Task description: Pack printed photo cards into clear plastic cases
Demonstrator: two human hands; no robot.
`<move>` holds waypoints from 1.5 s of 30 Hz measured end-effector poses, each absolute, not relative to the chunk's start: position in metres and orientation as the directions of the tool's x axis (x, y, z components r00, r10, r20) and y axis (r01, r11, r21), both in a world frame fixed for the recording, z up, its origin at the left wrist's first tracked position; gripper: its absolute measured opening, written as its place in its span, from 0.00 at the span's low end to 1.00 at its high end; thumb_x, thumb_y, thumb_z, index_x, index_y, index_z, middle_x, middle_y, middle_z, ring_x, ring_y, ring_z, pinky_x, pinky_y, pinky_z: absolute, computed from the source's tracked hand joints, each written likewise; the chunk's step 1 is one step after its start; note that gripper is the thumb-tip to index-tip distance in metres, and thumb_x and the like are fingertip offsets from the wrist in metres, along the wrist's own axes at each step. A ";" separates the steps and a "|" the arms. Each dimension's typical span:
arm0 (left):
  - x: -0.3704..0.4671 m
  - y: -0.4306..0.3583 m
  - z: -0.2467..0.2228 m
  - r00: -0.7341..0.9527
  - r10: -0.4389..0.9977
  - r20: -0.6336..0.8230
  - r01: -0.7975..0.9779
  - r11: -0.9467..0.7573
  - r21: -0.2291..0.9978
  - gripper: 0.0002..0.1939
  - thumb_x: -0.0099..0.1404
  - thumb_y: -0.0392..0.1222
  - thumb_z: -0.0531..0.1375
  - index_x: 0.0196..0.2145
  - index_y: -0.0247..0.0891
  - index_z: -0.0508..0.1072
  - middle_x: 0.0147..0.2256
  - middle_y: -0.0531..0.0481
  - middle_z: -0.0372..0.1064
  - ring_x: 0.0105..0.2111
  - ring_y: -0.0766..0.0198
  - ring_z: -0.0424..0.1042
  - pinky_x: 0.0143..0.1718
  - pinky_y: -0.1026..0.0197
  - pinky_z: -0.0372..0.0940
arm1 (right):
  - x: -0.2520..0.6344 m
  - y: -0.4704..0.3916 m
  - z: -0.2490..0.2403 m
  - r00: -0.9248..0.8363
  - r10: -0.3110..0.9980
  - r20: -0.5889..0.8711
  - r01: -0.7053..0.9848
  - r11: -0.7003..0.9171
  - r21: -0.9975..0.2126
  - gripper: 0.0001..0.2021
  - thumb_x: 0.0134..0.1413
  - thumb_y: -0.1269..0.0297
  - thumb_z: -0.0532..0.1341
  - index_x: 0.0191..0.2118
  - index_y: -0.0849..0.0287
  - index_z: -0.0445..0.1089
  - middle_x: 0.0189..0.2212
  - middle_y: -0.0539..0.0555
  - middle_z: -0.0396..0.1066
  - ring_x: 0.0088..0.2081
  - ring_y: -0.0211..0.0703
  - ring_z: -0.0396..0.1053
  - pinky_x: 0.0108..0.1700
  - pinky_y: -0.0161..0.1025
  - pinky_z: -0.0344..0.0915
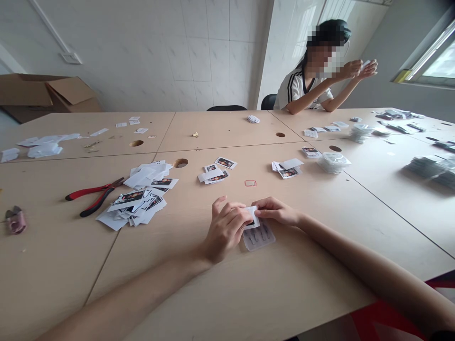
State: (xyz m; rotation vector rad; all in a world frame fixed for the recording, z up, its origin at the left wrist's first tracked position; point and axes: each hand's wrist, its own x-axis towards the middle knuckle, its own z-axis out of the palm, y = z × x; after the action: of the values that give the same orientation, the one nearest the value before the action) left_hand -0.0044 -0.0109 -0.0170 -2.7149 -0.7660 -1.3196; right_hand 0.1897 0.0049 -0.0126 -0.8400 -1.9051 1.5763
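Observation:
Close in front of me, a clear plastic case (261, 237) with several small dark items in its compartments lies on the table. Over its far end is a small white paper card (251, 222) with a dark patch. My left hand (229, 225) is closed on the card's left side, its index finger raised. From the right, my right hand (275, 210) pinches the card's upper right edge with thumb and fingers. The fingers hide part of the card and the far end of the case.
Printed cards (137, 203) are heaped to the left beside red-handled pliers (101, 194). Smaller card piles (215, 175) lie ahead. Clear cases (334, 162) are stacked to the right. Across the table, a person (309, 85) holds up something small. A cardboard box (50, 97) stands at the back left.

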 end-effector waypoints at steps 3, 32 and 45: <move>-0.004 -0.012 -0.018 0.505 0.414 0.757 0.434 -0.880 0.192 0.07 0.58 0.30 0.53 0.32 0.40 0.63 0.27 0.57 0.70 0.34 0.70 0.69 0.54 0.54 0.46 | 0.190 0.005 -0.012 -0.673 0.740 -0.010 0.129 0.105 -0.986 0.14 0.52 0.56 0.54 0.28 0.64 0.63 0.24 0.49 0.59 0.27 0.34 0.57 0.31 0.33 0.56; -0.005 -0.012 -0.021 0.485 0.396 0.780 0.358 -0.903 0.236 0.16 0.55 0.29 0.57 0.39 0.38 0.58 0.32 0.51 0.70 0.36 0.67 0.68 0.51 0.49 0.53 | 0.191 0.005 -0.008 -0.600 0.800 -0.008 0.188 0.131 -0.973 0.11 0.52 0.62 0.51 0.23 0.61 0.59 0.22 0.47 0.55 0.27 0.34 0.53 0.32 0.34 0.53; -0.004 -0.012 -0.019 0.449 0.429 0.784 0.389 -0.884 0.260 0.15 0.53 0.30 0.58 0.38 0.38 0.59 0.30 0.52 0.69 0.35 0.66 0.68 0.49 0.49 0.54 | 0.193 0.007 -0.012 -0.569 0.822 -0.004 0.180 0.119 -0.976 0.09 0.51 0.63 0.52 0.25 0.62 0.62 0.23 0.48 0.58 0.27 0.35 0.55 0.33 0.34 0.54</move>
State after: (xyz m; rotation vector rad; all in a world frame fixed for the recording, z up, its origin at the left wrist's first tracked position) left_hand -0.0043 -0.0125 -0.0193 -2.7097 -0.7652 -1.4857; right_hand 0.1934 0.0071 -0.0119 -0.9687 -1.8414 1.4827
